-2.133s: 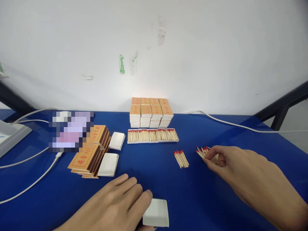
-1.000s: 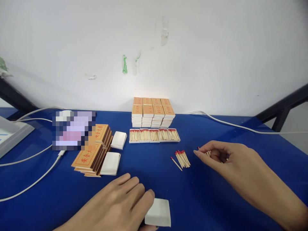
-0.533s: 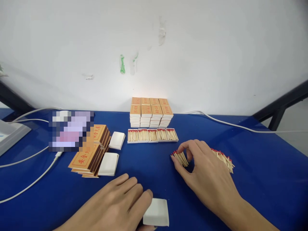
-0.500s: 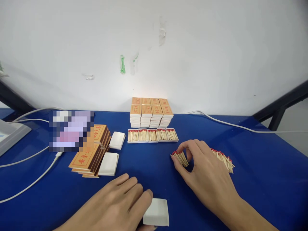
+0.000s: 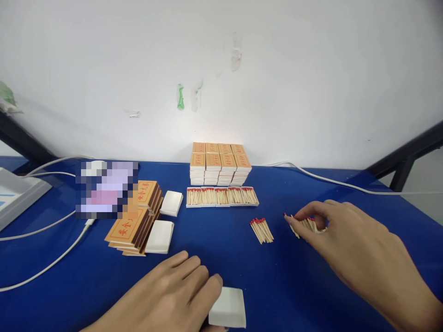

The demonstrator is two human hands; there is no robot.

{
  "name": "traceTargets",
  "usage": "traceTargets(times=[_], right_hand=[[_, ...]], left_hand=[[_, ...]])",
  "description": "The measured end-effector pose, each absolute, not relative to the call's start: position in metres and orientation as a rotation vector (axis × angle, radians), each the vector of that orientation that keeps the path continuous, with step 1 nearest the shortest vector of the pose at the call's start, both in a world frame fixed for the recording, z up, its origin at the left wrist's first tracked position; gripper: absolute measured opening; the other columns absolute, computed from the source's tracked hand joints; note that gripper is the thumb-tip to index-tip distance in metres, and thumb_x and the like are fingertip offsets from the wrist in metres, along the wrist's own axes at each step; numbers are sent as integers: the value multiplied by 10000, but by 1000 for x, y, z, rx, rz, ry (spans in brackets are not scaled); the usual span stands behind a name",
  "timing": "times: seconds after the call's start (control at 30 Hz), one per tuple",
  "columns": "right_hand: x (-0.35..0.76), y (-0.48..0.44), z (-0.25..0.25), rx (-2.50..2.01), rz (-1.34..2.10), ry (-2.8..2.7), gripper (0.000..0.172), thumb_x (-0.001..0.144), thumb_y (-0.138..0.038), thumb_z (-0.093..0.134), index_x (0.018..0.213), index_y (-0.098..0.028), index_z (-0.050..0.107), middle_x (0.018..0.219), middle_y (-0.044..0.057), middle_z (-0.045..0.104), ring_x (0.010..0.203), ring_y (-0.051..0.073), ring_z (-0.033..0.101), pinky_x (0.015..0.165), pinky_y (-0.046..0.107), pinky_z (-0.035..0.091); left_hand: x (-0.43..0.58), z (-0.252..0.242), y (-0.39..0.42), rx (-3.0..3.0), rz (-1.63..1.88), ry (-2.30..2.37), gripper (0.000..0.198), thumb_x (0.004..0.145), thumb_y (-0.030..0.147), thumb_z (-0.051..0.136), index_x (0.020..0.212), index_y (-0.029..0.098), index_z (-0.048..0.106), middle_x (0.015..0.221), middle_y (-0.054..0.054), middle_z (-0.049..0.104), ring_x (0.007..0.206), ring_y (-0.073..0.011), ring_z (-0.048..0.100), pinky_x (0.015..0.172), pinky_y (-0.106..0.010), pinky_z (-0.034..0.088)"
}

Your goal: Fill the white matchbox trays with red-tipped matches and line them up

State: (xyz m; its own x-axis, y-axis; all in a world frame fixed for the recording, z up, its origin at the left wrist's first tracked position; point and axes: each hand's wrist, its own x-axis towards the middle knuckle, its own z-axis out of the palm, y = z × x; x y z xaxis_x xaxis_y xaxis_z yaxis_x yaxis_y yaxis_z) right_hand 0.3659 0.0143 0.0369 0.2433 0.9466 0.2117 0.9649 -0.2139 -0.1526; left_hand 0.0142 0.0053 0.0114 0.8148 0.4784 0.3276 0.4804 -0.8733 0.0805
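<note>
At the bottom, my left hand [image 5: 173,295] grips an empty white matchbox tray [image 5: 227,308] by its left side, thumb below and fingers curled over. My right hand [image 5: 349,249] reaches over a pile of loose red-headed matches, its thumb and index finger closed around some matches [image 5: 306,224]. The hand hides part of that pile. Between the two hands lies a small separate bunch of matches [image 5: 262,230] on the blue table. Farther back stands a row of several trays filled with matches [image 5: 222,197].
Stacked orange matchboxes [image 5: 220,162] stand against the wall. Flat orange sleeves [image 5: 129,226] are piled at left, beside two stacks of white trays [image 5: 159,236] [image 5: 171,203]. A blurred phone [image 5: 109,189] with a white cable [image 5: 78,242] lies behind them.
My right hand has let go of the small bunch of matches and moved right to the other pile. My left hand keeps its hold on the tray.
</note>
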Motion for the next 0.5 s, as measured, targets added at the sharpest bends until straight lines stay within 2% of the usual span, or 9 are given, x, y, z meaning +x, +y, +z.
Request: traceTargets(times=[0.13,0.27,0.4,0.5], right_hand=[[356,9,32,-2319,-154,-1862,371,1046,-570,651,811,-312,776,804,114,728,855,367,671,568,371,334],[348,9,31,-2360,-233,-1886,377,1068,-441,575,748,-305,721,775,115,699,864,367,668,543,360,299],[349,8,33,-2401,-235,-1883,407,1069,-445,564,708,-302,687,781,125,703,895,382,677,542,355,280],[352,8,31,-2369,-219,-1883,413,1065,-461,545,701,-303,659,791,132,716,910,388,681,544,354,271]], left_hand=[[16,10,9,-2994,-504,-763,368,1228,499,538,1290,191,728,1050,-35,831,966,-236,802,1028,-390,607],[14,12,10,-2992,-492,-745,450,1269,480,392,1286,198,742,1042,-28,841,1005,-220,810,1047,-357,586],[16,16,12,-2952,-527,-732,550,1290,442,259,1233,210,754,972,-4,840,903,-193,807,981,-334,585],[20,16,14,-2922,-567,-719,570,1293,424,230,1212,214,754,936,6,835,848,-189,801,940,-338,585]])
